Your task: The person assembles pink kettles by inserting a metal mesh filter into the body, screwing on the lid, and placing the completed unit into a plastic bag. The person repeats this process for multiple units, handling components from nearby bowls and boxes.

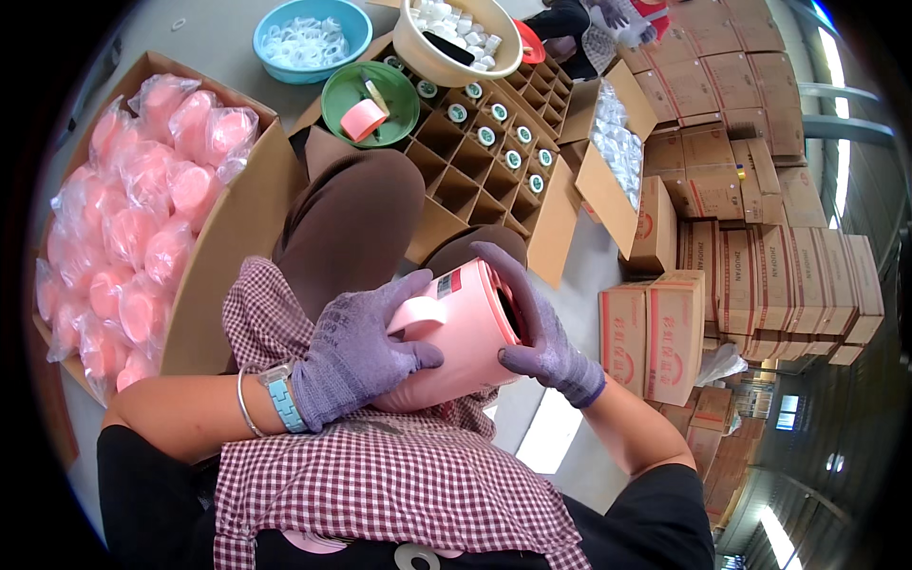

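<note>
A pink jug (465,328) with a loop handle lies tilted on its side above my lap, its dark open mouth facing right. My left hand (351,351), in a purple-grey glove, wraps the body beside the handle, thumb below it. My right hand (551,342), gloved alike, grips the rim at the mouth end, fingers over the top and thumb at the lower front. A small dark label sits on the jug's upper side. The far side of the jug and its base are hidden.
At left, a carton (218,266) holds bagged pink items. Ahead stands a divided carton (556,214) with green-topped pieces, bearing a green bowl (404,95) and cream basin (427,62). A blue basin (309,76) holds rings. Stacked cartons (741,275) and another person (594,33) are beyond.
</note>
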The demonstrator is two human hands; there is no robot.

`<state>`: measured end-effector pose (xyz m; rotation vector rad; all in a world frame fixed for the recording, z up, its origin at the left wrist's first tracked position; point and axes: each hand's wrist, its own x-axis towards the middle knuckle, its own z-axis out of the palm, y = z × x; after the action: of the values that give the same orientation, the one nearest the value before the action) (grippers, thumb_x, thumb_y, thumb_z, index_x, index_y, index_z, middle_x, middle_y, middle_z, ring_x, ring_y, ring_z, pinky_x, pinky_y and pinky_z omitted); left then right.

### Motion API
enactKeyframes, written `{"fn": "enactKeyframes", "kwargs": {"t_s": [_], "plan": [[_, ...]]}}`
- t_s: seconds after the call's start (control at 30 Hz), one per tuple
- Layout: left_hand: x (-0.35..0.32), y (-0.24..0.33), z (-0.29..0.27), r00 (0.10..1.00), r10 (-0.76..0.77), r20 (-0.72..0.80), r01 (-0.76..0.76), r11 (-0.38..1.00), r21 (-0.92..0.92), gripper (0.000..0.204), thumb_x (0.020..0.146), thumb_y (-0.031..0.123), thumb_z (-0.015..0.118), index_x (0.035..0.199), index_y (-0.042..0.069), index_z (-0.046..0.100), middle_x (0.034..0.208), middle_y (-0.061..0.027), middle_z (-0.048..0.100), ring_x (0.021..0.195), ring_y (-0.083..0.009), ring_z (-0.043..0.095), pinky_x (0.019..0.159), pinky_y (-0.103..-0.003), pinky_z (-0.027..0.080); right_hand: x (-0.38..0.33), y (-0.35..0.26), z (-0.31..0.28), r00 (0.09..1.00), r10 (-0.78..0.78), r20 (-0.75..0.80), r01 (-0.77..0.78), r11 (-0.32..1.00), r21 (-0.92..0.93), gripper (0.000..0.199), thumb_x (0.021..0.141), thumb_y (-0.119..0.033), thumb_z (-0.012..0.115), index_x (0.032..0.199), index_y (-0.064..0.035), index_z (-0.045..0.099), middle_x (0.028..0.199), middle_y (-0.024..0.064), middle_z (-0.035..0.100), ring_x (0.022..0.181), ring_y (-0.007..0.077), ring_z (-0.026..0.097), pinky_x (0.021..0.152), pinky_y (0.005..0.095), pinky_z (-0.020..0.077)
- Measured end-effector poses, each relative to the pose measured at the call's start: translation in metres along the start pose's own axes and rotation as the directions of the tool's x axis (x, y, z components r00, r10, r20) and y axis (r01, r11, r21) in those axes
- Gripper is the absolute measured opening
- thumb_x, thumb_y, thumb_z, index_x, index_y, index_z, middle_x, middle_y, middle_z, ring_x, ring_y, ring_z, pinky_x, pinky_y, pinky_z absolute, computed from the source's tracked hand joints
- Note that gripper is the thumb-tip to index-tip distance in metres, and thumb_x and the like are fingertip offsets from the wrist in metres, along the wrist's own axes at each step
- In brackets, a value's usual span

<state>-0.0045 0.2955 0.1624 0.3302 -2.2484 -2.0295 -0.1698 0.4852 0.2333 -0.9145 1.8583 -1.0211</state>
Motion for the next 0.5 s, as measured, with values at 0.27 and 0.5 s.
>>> {"fn": "enactKeyframes", "kwargs": {"t_s": [0.27,0.5], "plan": [[0.025,-0.001,-0.055,0.776,0.153,0.612,0.147,0.9,-0.411,0.085,0.075,0.019,0.088,0.149,0.001,0.05,0.125,-0.0098,0.07,0.11,-0.0157,0.065,0.1,-0.031,0.049,-0.001,-0.046,0.009,0.652,-0.517,0.554,0.757,0.474,-0.45,0.083,0.074,-0.089,0.055,0.141,-0.0401,0.059,0.163,0.0172,0.035,0.148,0.0518,0.029,0.1,0.0829,0.0188],[0.025,-0.009,-0.052,0.882,0.035,0.47,0.214,0.859,-0.466,0.078,0.07,0.012,0.088,0.141,0.0,0.058,0.128,-0.0082,0.067,0.118,-0.0147,0.06,0.105,-0.031,0.047,0.024,-0.044,0.005,0.798,-0.458,0.392,0.599,0.673,-0.434,0.099,0.063,-0.066,0.077,0.148,-0.0199,0.055,0.158,0.0213,0.041,0.14,0.0535,0.039,0.109,0.0665,0.0313]]}}
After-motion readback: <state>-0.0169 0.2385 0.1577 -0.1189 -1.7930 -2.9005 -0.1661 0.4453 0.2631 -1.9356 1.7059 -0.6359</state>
